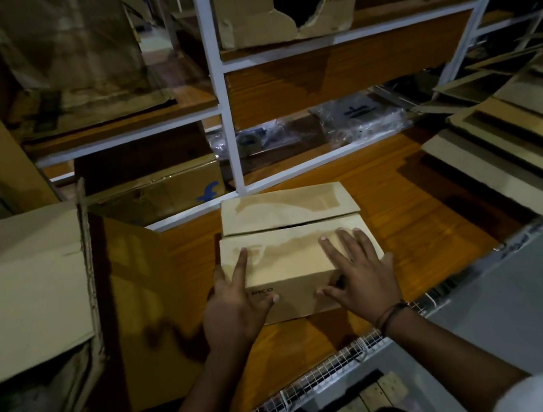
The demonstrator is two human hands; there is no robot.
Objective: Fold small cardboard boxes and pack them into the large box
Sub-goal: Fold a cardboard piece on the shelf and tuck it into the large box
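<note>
**A:** Head view, step in hand: a small brown cardboard box [290, 255] is being closed on the orange wood-grain tabletop [400, 195]. Its near top flap is being pressed flat by both hands. The far flap is lying level too, with a thin dark seam showing between the two.

**B:** Grip state?

**A:** Nothing is being grasped outright. The left hand [237, 300] is being held open over the near-left corner, fingers spread on the flap, thumb against the front wall. The right hand [361, 270] is being laid flat on the near-right part of the lid, thumb likewise on the front face. A dark cord band [391, 316] is being worn on that wrist.

**B:** Materials?

**A:** Matte, plain kraft board, crisp edges, faint dark print on the front wall; it is judged stiff enough to be lifted by its sides. Flat unfolded blanks [513, 139] are being kept stacked at the right.

**B:** Next move?

**A:** Judged: the closed box is being readied for transfer. A side-to-side grasp is being called for, so the unsealed flaps are not sprung open, then a carry leftward to the big open corrugated carton [32, 289], whose worn flap is hanging over its opening. Contents of that carton cannot be told; the opening is being hidden in shadow.
</note>
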